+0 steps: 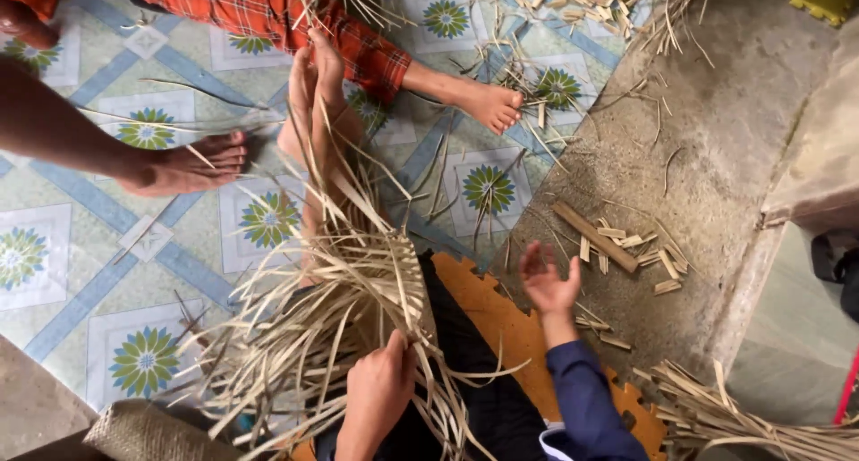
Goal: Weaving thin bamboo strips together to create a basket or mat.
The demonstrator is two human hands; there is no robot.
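A person's left hand [380,389] is closing its grip around a bundle of pale bamboo strips [344,273], whose long axis is running from the lap up toward the bare feet [313,76]. The right hand [548,282] is hovering open-fingered over an orange foam mat [501,322]. Patterned floor tiles [54,255] are meeting bare concrete [716,130] strewn with cut bamboo offcuts [617,242].

Place: home floor used as a weaving spot.
Floor: flower-patterned vinyl sheet [80,273] left of the left hand [380,394]; bare concrete [716,139] beyond the right hand [548,282].
Evidence: loose cane strips [340,291], cut offcuts [626,246], barefoot people seated.
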